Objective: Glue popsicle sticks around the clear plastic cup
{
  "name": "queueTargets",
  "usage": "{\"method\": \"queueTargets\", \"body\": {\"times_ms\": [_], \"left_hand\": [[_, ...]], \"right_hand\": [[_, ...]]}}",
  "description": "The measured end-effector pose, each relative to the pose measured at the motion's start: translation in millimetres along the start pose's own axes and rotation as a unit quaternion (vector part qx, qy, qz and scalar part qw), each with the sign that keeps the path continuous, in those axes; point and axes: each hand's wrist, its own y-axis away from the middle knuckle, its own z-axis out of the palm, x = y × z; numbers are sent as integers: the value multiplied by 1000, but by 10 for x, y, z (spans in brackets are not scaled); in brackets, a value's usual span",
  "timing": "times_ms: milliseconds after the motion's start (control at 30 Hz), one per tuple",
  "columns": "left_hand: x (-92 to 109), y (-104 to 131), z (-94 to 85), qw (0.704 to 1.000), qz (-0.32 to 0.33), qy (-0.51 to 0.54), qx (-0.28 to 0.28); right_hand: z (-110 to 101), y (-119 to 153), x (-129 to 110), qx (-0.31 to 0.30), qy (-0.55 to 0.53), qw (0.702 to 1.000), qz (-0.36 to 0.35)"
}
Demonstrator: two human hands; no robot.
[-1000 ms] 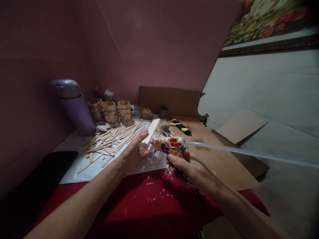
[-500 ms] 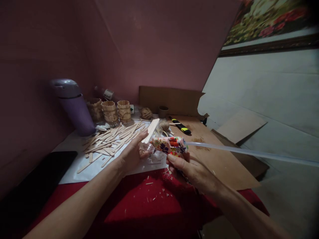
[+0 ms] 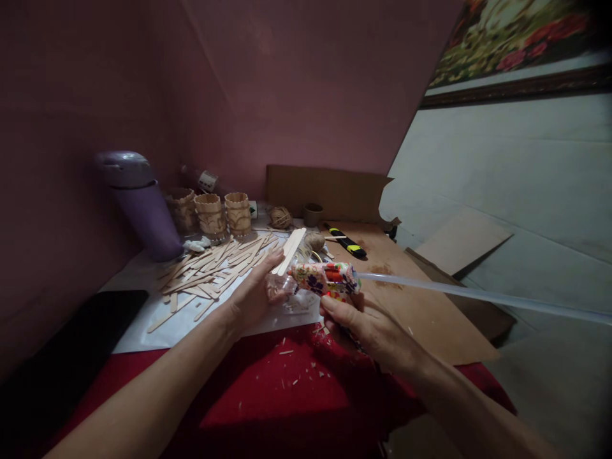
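Observation:
My right hand (image 3: 351, 315) is wrapped round a flower-patterned glue gun (image 3: 318, 278). A long translucent glue stick (image 3: 459, 292) runs out of its back to the right. My left hand (image 3: 255, 290) grips a clear plastic cup (image 3: 277, 288), with pale craft sticks (image 3: 291, 248) standing side by side against it. The gun's nozzle end points at the cup, close to the sticks; whether it touches cannot be made out. Left of my left hand, a heap of loose craft sticks (image 3: 215, 274) lies on white paper (image 3: 131, 328).
Behind the heap stand a purple bottle (image 3: 150, 217) and several stick-covered cups (image 3: 238, 215). Twine balls (image 3: 280, 217) and a brown round container (image 3: 313, 213) sit farther back. A black-and-yellow utility knife (image 3: 351, 244) rests on the brown board (image 3: 406, 306). Wood scraps dot the red cloth (image 3: 268, 395).
Almost nothing differs. Both hands keep their grip on the cup and glue gun, and the far end of the glue stick sits slightly lower.

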Motion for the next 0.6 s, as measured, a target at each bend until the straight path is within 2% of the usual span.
{"method": "queueTargets", "body": {"times_ms": [600], "left_hand": [[14, -9, -35, 1000, -15, 14, 2]], "right_hand": [[-6, 22, -37, 2, 23, 1000, -7]]}}
